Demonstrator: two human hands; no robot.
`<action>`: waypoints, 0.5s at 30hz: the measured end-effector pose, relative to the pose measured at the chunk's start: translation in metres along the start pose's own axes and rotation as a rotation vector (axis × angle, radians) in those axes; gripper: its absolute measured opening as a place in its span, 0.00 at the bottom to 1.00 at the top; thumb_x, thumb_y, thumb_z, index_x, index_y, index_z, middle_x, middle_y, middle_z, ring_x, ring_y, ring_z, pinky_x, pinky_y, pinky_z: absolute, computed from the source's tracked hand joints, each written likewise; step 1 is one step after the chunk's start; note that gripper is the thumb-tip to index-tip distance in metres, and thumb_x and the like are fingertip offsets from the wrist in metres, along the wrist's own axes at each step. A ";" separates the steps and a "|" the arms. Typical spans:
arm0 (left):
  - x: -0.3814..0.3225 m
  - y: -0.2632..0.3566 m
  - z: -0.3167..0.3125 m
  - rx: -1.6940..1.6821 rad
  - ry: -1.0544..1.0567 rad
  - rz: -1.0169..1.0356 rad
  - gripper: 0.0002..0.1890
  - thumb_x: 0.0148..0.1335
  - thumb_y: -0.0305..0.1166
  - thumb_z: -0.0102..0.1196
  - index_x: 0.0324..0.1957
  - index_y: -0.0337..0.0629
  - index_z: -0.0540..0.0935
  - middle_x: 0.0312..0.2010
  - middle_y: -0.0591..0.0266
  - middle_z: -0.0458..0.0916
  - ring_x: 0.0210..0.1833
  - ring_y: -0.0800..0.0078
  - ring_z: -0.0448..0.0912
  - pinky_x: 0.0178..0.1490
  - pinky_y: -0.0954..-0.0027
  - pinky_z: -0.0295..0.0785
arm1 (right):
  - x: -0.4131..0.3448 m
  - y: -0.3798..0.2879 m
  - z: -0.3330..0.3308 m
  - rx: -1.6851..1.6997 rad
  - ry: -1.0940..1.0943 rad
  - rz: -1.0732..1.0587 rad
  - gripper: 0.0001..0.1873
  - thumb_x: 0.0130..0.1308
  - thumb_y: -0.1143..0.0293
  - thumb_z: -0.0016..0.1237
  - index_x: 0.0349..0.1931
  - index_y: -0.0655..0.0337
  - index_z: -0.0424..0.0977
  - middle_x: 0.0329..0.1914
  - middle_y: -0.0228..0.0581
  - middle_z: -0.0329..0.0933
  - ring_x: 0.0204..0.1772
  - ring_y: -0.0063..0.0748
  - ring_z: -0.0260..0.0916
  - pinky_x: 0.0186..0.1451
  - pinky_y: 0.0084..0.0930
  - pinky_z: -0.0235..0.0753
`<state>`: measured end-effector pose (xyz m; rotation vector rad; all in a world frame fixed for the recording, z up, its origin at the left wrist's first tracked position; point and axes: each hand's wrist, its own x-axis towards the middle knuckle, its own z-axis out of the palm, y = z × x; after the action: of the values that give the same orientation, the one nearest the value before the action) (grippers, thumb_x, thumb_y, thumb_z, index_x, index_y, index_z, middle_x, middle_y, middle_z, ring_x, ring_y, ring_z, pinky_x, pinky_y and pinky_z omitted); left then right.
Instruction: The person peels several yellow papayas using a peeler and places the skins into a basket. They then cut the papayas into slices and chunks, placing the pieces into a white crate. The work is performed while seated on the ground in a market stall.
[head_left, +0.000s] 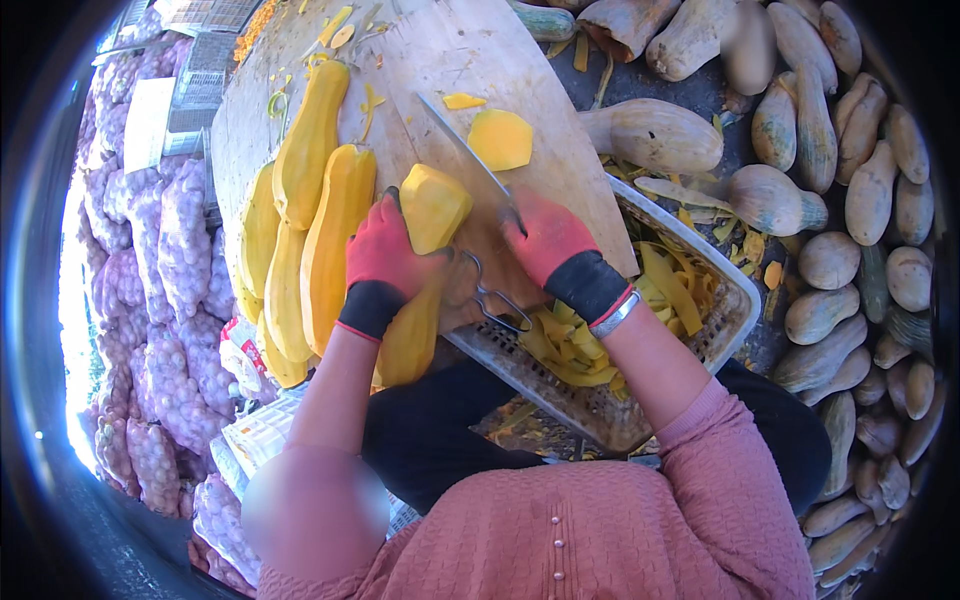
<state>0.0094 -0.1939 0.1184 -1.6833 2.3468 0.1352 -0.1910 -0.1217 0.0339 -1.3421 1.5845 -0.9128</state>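
My left hand (390, 247), in a red and black work glove, grips a long peeled yellow squash (431, 214) with a cut, faceted end. The squash lies over the near edge of a wooden board (442, 60), its lower part hanging towards my lap. In my right hand (551, 232), gloved alike, is the handle of a knife (461, 142); its blade points away to the upper left. The blade lies between the squash and a flat cut slice (501, 140) on the board. A wire-handled metal tool (491, 296) rests at the board's near edge, between my hands.
Several peeled squashes (341, 232) are piled left on the board. Below it stands a plastic crate (739, 292) holding yellow peelings (570, 349). Unpeeled squashes (652, 135) cover the ground on the right. Net sacks of garlic-like bulbs (180, 232) are stacked on the left.
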 end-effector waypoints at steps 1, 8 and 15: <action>-0.001 0.000 -0.001 0.003 0.002 -0.002 0.53 0.47 0.55 0.68 0.69 0.30 0.62 0.62 0.43 0.73 0.64 0.48 0.73 0.64 0.51 0.69 | -0.001 -0.005 0.000 -0.019 0.092 -0.078 0.17 0.71 0.60 0.43 0.52 0.61 0.70 0.41 0.57 0.80 0.44 0.60 0.78 0.46 0.53 0.76; -0.006 0.003 -0.005 -0.054 0.062 0.013 0.53 0.47 0.54 0.71 0.68 0.30 0.64 0.61 0.41 0.74 0.63 0.48 0.74 0.65 0.54 0.70 | 0.005 -0.020 -0.019 -0.505 0.246 -0.140 0.23 0.68 0.64 0.48 0.62 0.57 0.70 0.46 0.48 0.76 0.44 0.52 0.77 0.46 0.47 0.79; -0.023 -0.015 -0.002 -0.235 0.173 0.036 0.48 0.52 0.53 0.68 0.70 0.38 0.65 0.62 0.45 0.73 0.64 0.48 0.72 0.66 0.53 0.68 | -0.024 0.011 -0.005 -0.463 0.268 -0.046 0.25 0.67 0.63 0.49 0.64 0.58 0.68 0.47 0.52 0.76 0.46 0.56 0.77 0.48 0.49 0.77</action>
<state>0.0299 -0.1780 0.1270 -1.8245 2.5758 0.2940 -0.1983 -0.0964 0.0292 -1.6271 2.0698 -0.8069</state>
